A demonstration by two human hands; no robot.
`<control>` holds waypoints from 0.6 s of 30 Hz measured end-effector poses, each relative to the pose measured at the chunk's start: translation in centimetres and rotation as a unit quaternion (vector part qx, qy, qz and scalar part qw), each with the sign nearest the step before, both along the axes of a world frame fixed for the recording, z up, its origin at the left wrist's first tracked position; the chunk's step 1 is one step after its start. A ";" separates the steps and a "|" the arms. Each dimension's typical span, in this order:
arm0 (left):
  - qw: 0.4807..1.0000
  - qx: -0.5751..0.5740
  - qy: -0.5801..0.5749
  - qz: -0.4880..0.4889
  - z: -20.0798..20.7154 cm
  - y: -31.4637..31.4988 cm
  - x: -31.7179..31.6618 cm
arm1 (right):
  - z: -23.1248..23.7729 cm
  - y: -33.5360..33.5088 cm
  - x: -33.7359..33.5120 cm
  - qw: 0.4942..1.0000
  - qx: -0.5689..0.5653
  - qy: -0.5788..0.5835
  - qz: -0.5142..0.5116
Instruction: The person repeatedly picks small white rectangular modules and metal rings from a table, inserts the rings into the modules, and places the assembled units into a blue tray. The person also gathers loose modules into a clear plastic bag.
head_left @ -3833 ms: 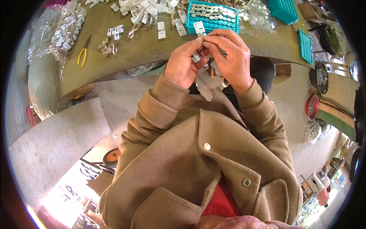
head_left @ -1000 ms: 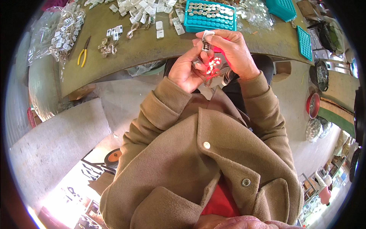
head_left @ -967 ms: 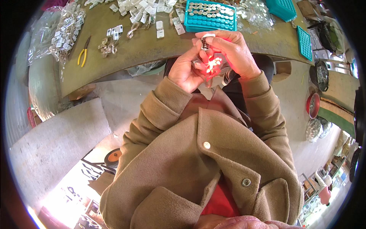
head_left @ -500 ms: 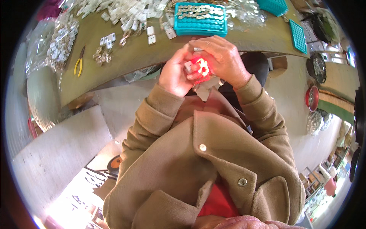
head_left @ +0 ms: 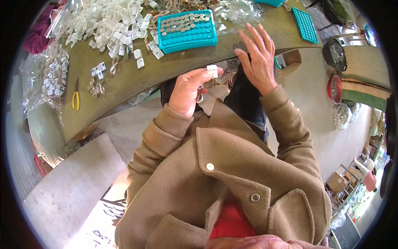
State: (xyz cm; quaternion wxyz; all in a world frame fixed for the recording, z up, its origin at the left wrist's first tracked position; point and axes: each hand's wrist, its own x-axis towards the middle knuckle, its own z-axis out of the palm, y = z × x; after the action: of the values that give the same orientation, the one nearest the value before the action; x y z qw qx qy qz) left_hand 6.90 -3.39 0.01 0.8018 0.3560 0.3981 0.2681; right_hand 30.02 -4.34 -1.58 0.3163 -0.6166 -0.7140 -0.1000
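Just off the table's near edge, my left hand [head_left: 187, 90] pinches a small white plastic case [head_left: 212, 70] between thumb and fingers. Its other fingers are curled, and what lies under them is mostly hidden. My right hand [head_left: 260, 62] is raised to the right with its fingers spread, holding nothing. Beyond the hands stands a teal tray [head_left: 190, 46] with rows of round pockets; silvery button cells [head_left: 182, 25] fill its far rows and part of the middle. Nearest the tray on the left lie a few loose white cases [head_left: 140, 62].
A large heap of white cases [head_left: 103, 20] covers the table's far left. Yellow-handled pliers [head_left: 76, 99] and small wire bundles [head_left: 96, 88] lie at the left. Clear plastic pieces [head_left: 238, 12] are beyond the tray. Another teal tray [head_left: 304, 25] sits at the right edge.
The hands have parted: my right hand has let go and opened out to the right. The red glow between them is gone. The head view has shifted, and more empty tray pockets show.
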 end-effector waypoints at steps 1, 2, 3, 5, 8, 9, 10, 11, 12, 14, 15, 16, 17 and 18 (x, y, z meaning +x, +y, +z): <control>1.000 0.005 -0.018 -0.001 0.1 0.0 0.5 | -0.3 0.7 0.5 1.000 0.004 -0.006 -0.022; 0.999 0.009 -0.032 0.003 0.1 0.0 1.1 | -0.6 1.3 1.0 0.999 -0.004 -0.025 -0.023; 0.998 0.024 -0.059 0.006 0.0 -0.1 1.5 | -0.9 1.9 1.3 0.999 -0.011 -0.039 -0.021; 1.000 0.014 -0.002 -0.006 -0.3 0.1 1.7 | -1.2 2.3 1.5 0.999 -0.021 -0.031 -0.003; 0.998 -0.025 -0.056 0.002 -1.1 0.3 2.2 | -1.5 2.2 1.5 1.000 -0.020 0.004 0.024; 0.997 -0.043 -0.070 -0.002 -1.3 0.3 2.2 | -1.5 1.8 1.4 0.999 -0.022 0.006 0.036; 0.995 -0.071 -0.066 -0.005 -1.5 0.3 2.3 | -1.6 1.4 1.3 0.998 -0.025 0.008 0.048; 0.996 -0.062 -0.059 -0.014 -1.6 0.4 2.2 | -1.6 1.1 1.3 0.998 -0.027 0.010 0.064; 0.997 -0.063 -0.034 -0.022 -1.7 0.3 2.3 | -1.7 0.8 1.2 0.997 -0.046 0.009 0.061; 0.995 -0.059 -0.080 -0.016 -1.8 0.2 2.6 | -1.7 0.2 1.3 0.998 -0.039 0.001 0.055; 0.996 -0.066 -0.059 -0.008 -1.8 0.2 2.5 | -1.6 0.0 1.3 0.998 -0.037 -0.003 0.054; 0.996 -0.071 -0.045 -0.009 -1.8 0.2 2.5 | -1.6 -0.1 1.2 0.998 -0.043 -0.003 0.041; 0.997 -0.075 -0.029 -0.006 -1.7 0.3 2.4 | -1.6 -0.1 1.2 0.998 -0.042 0.007 0.040; 0.996 -0.079 -0.032 -0.001 -1.7 0.3 2.3 | -1.6 -0.1 1.1 0.998 -0.037 0.020 0.037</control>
State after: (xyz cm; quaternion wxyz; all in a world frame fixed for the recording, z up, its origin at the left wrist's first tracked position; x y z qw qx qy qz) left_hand 9.25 -3.07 -1.70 0.8398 0.2833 0.3922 0.2461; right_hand 31.14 -4.46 -3.19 0.3106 -0.6033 -0.7329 -0.0495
